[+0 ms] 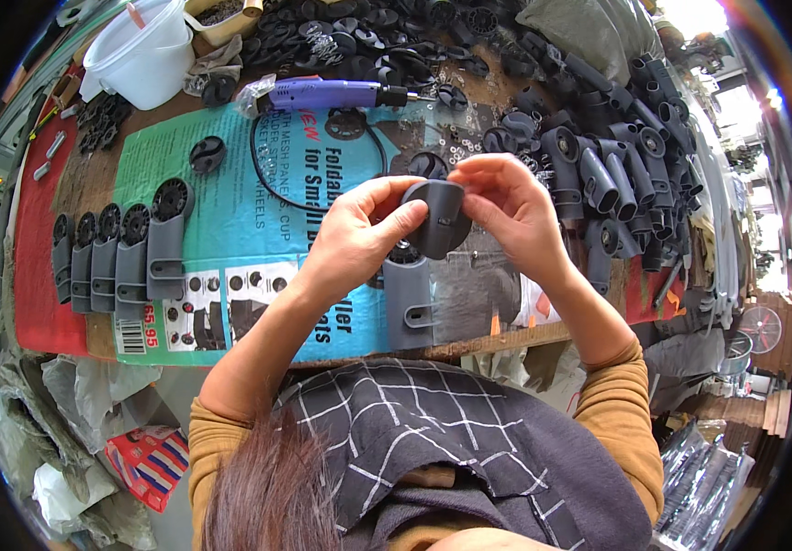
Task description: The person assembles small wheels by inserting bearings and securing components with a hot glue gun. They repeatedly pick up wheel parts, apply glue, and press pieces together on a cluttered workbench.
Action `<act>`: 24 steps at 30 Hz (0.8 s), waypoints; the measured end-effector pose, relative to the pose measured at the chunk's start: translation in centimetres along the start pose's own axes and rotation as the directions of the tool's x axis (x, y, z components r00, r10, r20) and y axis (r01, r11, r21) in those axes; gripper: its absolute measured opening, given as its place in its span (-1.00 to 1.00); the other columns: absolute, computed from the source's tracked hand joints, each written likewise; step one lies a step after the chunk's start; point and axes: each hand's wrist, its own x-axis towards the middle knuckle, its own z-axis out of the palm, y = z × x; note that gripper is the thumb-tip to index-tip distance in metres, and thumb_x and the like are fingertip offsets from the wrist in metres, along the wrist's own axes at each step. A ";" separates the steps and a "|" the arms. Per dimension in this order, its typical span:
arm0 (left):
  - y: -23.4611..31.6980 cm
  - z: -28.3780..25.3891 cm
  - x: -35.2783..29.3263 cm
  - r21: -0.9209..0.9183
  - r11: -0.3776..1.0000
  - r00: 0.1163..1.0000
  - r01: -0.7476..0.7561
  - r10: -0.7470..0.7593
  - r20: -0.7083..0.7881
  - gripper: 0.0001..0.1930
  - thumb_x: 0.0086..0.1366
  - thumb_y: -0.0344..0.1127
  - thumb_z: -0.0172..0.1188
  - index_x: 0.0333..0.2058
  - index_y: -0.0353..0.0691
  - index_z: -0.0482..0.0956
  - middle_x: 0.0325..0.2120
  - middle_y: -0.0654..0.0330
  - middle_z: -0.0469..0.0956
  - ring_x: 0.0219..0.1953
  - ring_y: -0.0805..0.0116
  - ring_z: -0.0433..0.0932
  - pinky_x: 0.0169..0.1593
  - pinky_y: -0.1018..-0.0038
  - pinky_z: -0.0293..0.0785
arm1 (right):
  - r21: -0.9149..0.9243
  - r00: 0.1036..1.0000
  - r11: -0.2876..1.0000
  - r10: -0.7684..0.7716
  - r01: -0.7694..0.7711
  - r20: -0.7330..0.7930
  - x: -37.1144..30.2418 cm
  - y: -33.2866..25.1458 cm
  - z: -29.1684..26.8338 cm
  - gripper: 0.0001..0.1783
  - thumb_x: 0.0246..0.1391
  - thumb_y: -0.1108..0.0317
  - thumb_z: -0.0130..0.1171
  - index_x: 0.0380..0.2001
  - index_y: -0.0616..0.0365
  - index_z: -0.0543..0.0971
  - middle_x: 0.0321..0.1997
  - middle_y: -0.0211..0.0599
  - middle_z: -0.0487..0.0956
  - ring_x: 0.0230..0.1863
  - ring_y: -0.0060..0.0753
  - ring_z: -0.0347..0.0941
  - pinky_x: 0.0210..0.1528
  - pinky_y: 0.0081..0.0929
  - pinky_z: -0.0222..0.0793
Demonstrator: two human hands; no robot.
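Observation:
Over the middle of the bench, my left hand [352, 231] grips a dark grey rounded plastic housing [442, 220] between thumb and fingers. My right hand [513, 213] pinches at the upper right edge of that housing, fingers curled; anything small between the fingertips is hidden. Just behind it sits a round black plastic knob [428, 165]. Under the hands, close to the front edge, lies a grey tube-shaped part [410, 308] with a slotted end, its round top partly covered by my left hand and the housing.
Several similar grey parts [131, 262] with round black heads stand lined up at left. A purple electric screwdriver [327, 93] lies behind, its cable looping over printed cardboard [230, 197]. Grey tubes [621, 165] are heaped at right, black discs [350, 41] at the back, beside a white bucket [143, 60].

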 end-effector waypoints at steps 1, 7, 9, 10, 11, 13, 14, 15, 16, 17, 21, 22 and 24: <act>0.1 0.3 -0.5 -0.077 0.997 1.000 -0.003 0.002 -0.013 -0.58 0.29 -0.30 0.27 0.04 -0.39 0.45 -0.20 0.18 0.59 -0.20 0.53 0.54 -0.09 0.58 0.50 | -0.195 0.988 0.981 -0.022 -0.008 -0.151 -0.3 -0.4 0.7 -0.66 0.07 0.40 0.31 -0.08 0.16 0.53 -0.20 -0.35 0.59 -0.13 -0.51 0.52 -0.05 -0.54 0.44; -1.0 1.2 -1.7 -0.044 0.999 0.994 -0.026 0.021 -0.112 -0.62 0.24 -0.35 0.30 -0.03 -0.34 0.42 -0.21 0.19 0.57 -0.21 0.49 0.55 -0.09 0.53 0.51 | -0.494 0.934 0.831 -0.345 0.256 -0.095 -2.7 1.0 2.7 -0.52 -0.19 0.42 0.44 -0.10 0.15 0.58 -0.01 -0.11 0.53 0.00 -0.14 0.50 0.04 -0.33 0.42; -1.6 0.0 -2.0 0.193 0.981 0.998 0.021 -0.008 -0.069 -0.48 0.25 -0.19 0.31 0.09 -0.31 0.39 -0.09 0.18 0.49 -0.09 0.44 0.51 -0.06 0.52 0.49 | -0.477 0.940 0.852 -0.313 0.213 -0.139 -3.7 2.5 1.3 -0.53 -0.17 0.46 0.41 -0.10 0.14 0.58 0.00 -0.12 0.52 0.01 -0.16 0.49 0.04 -0.34 0.43; -2.0 -0.7 -2.2 0.455 0.891 0.996 -0.010 0.050 -0.077 -0.41 0.20 -0.09 0.33 0.11 -0.30 0.40 -0.05 0.17 0.46 -0.04 0.41 0.47 -0.03 0.48 0.47 | -0.435 0.935 0.883 -0.289 0.177 -0.205 -4.2 3.4 0.8 -0.55 -0.16 0.49 0.39 -0.10 0.14 0.58 0.00 -0.14 0.53 0.00 -0.19 0.50 0.03 -0.36 0.43; -2.3 -1.5 -2.5 0.682 0.729 0.986 -0.051 0.145 -0.080 -0.33 0.15 0.00 0.36 0.13 -0.29 0.40 -0.01 0.16 0.43 0.01 0.37 0.44 0.00 0.45 0.44 | -0.405 0.961 0.908 -0.202 0.112 -0.187 -4.9 4.1 -0.1 -0.58 -0.06 0.59 0.33 -0.06 0.21 0.54 0.12 -0.16 0.44 0.13 -0.33 0.43 0.16 -0.38 0.42; -3.7 -1.9 -2.3 0.840 0.539 0.983 -0.054 0.177 -0.050 -0.14 -0.02 0.13 0.42 0.17 -0.30 0.40 0.05 0.03 0.39 0.10 0.12 0.33 0.21 0.28 0.24 | -0.473 0.973 0.867 0.056 -0.158 -0.222 -5.2 5.9 0.0 -0.59 -0.08 0.59 0.33 -0.08 0.21 0.54 0.10 -0.16 0.46 0.13 -0.34 0.43 0.16 -0.39 0.39; -4.3 -2.2 -2.2 0.879 0.472 0.984 -0.071 0.180 -0.017 -0.12 -0.05 0.14 0.43 0.18 -0.28 0.40 0.06 0.02 0.39 0.12 0.09 0.31 0.23 0.26 0.22 | -0.640 0.975 0.736 0.159 -0.220 -0.152 -5.3 6.3 -0.3 -0.59 -0.09 0.58 0.34 -0.10 0.23 0.53 0.04 -0.17 0.51 0.08 -0.35 0.45 0.14 -0.43 0.37; -4.8 -2.2 -2.2 0.907 0.419 0.995 -0.038 0.099 -0.004 -0.09 -0.08 0.15 0.45 0.18 -0.27 0.40 0.07 0.00 0.38 0.13 0.06 0.30 0.25 0.23 0.19 | -0.593 0.967 0.765 0.202 -0.253 -0.153 -5.2 6.5 -0.2 -0.60 -0.09 0.57 0.34 -0.11 0.24 0.52 -0.01 -0.18 0.55 0.03 -0.38 0.48 0.12 -0.46 0.35; -5.2 -2.2 -2.1 0.899 0.436 0.996 -0.028 0.088 -0.012 -0.08 -0.11 0.16 0.45 0.17 -0.27 0.41 0.08 0.00 0.38 0.14 0.05 0.29 0.26 0.22 0.19 | -0.551 0.986 0.830 -0.010 -0.084 -0.164 -5.1 6.5 -0.1 -0.61 -0.10 0.52 0.35 -0.13 0.21 0.53 -0.05 -0.16 0.57 -0.01 -0.27 0.50 0.08 -0.40 0.38; -5.4 -2.2 -2.0 0.903 0.428 0.996 -0.022 0.089 -0.018 -0.09 -0.11 0.16 0.45 0.17 -0.26 0.41 0.08 0.00 0.38 0.15 0.05 0.28 0.26 0.22 0.18 | -0.520 0.969 0.854 -0.118 -0.012 -0.217 -4.8 6.3 0.1 -0.61 -0.12 0.47 0.36 -0.14 0.18 0.53 -0.10 -0.14 0.59 -0.05 -0.16 0.52 0.04 -0.33 0.40; -5.4 -2.3 -2.1 0.900 0.435 0.996 -0.017 0.084 -0.022 -0.08 -0.10 0.21 0.41 0.16 -0.26 0.41 0.06 0.04 0.41 0.14 0.05 0.28 0.24 0.18 0.18 | -0.445 0.970 0.872 -0.242 0.204 -0.031 -3.4 4.1 0.9 -0.62 -0.09 0.46 0.33 -0.12 0.14 0.55 -0.08 -0.18 0.59 -0.07 -0.20 0.52 0.04 -0.36 0.39; -5.3 -2.3 -2.1 0.899 0.437 0.998 -0.008 0.066 -0.023 -0.09 -0.10 0.21 0.42 0.16 -0.25 0.41 0.06 0.04 0.41 0.14 0.05 0.29 0.24 0.18 0.18 | -0.463 0.973 0.859 -0.231 0.217 0.027 -2.9 3.7 1.3 -0.61 -0.07 0.42 0.32 -0.10 0.11 0.55 -0.07 -0.20 0.59 -0.04 -0.17 0.51 0.06 -0.32 0.38; -5.1 -2.4 -2.1 0.887 0.461 0.998 -0.021 0.063 -0.009 -0.10 -0.11 0.20 0.42 0.15 -0.25 0.43 0.06 0.05 0.41 0.12 0.06 0.30 0.22 0.19 0.18 | -0.513 0.974 0.829 -0.204 0.223 0.095 -2.0 3.3 2.1 -0.59 -0.07 0.39 0.31 -0.08 0.09 0.55 -0.05 -0.20 0.58 0.04 -0.12 0.46 0.11 -0.27 0.35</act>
